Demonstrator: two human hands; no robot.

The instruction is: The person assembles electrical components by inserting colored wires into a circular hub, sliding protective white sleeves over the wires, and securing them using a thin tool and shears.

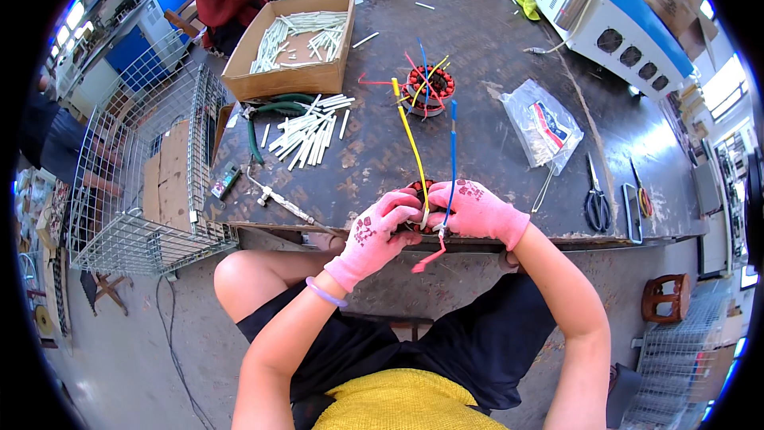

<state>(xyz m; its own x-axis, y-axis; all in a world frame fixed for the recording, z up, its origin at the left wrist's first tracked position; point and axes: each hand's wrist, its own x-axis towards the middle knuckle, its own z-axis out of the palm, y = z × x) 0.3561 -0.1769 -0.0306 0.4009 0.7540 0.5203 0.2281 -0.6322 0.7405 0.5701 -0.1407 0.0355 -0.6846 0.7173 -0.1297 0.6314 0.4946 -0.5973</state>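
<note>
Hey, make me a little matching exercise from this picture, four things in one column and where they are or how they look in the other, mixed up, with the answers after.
Column one
1. cardboard box
2. black-handled scissors
3. left hand
4. yellow wire

Column two
A. rises from between the left hand and the right hand
B. has a pale purple band at the wrist
C. holds many white sticks
D. on the right part of the table

Right pairs: 1-C, 2-D, 3-B, 4-A
</note>
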